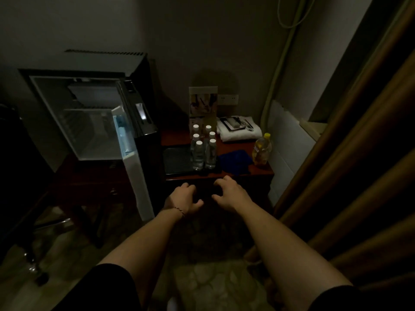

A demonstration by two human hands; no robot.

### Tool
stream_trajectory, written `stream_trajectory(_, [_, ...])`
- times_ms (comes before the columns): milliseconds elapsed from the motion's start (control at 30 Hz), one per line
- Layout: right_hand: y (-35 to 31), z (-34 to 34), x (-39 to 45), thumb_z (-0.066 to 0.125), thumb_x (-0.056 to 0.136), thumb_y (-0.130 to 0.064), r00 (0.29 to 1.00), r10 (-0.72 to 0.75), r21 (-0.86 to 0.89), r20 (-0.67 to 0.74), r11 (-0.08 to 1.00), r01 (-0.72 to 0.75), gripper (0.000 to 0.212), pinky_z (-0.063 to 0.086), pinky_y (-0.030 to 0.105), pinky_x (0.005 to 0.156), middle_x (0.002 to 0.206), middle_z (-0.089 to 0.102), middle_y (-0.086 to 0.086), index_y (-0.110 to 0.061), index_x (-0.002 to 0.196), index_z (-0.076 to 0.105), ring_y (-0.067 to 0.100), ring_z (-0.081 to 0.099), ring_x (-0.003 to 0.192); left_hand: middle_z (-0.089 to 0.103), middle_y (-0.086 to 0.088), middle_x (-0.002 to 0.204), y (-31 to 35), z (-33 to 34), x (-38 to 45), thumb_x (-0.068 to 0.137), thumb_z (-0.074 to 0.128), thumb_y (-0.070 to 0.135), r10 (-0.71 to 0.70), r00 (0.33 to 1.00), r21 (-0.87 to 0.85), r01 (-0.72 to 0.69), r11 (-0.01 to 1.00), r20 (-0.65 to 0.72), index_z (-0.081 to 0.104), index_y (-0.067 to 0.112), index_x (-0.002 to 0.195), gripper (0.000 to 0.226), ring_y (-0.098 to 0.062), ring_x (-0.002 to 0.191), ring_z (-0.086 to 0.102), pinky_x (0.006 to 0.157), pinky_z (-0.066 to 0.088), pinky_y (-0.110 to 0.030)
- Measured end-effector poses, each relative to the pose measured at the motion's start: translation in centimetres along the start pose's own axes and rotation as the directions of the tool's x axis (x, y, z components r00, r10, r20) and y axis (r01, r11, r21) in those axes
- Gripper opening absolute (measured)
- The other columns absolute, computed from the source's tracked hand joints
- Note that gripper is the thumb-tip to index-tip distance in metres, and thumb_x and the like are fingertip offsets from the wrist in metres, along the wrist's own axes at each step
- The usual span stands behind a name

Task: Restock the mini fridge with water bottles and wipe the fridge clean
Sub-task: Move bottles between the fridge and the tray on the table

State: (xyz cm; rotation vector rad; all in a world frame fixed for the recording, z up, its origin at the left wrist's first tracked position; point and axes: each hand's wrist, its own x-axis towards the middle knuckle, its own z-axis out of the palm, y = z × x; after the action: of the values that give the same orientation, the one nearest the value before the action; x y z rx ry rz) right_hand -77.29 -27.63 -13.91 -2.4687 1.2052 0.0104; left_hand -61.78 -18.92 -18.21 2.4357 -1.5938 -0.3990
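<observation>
Six clear plastic water bottles with white caps (204,149) stood upright on the dark tray (175,162), just ahead of both hands; left hand (183,198) and right hand (229,194) hovered loosely curled, empty; the open mini fridge (89,117) lay leftward.

A dark wooden side table (258,170) stands against the wall. On it lie a folded white towel (240,132) with small dark items on top, a yellow-capped bottle of yellowish liquid (261,150) near the right edge, and a black tray (175,160). An upright brochure (203,102) leans by a wall socket (228,99). Brown curtains (359,153) hang at right.
</observation>
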Motion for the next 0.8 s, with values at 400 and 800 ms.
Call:
stream_trajectory(400, [-11.4,3.1,-6.2,0.066,0.092,-0.036,0.999,-0.034,-0.031,-0.030,0.999,0.033,0.051,0.051,0.041,0.095,0.133,0.044,-0.002,-0.026,0.139,0.048,0.022,0.054,0.117,0.058,-0.001,0.119,-8.6,-4.0,-9.2,0.089,0.063,0.049,0.084,0.996,-0.086,-0.083,0.993,0.009,0.059,0.021,0.119,0.041,-0.017,0.104,0.059,0.090,0.052,-0.033])
stream_trajectory(800, [-31.6,7.0,-3.9,0.064,0.092,-0.043,0.992,-0.116,-0.128,-0.044,0.986,0.110,0.046,0.050,0.041,0.094,0.129,0.047,0.003,-0.022,0.131,0.052,0.025,0.054,0.116,0.053,0.003,0.110,-28.5,-13.8,-13.8,0.087,0.062,0.054,0.015,0.998,-0.032,-0.016,0.999,-0.053,0.058,0.025,0.110,0.038,-0.014,0.098,0.055,0.088,0.053,-0.036])
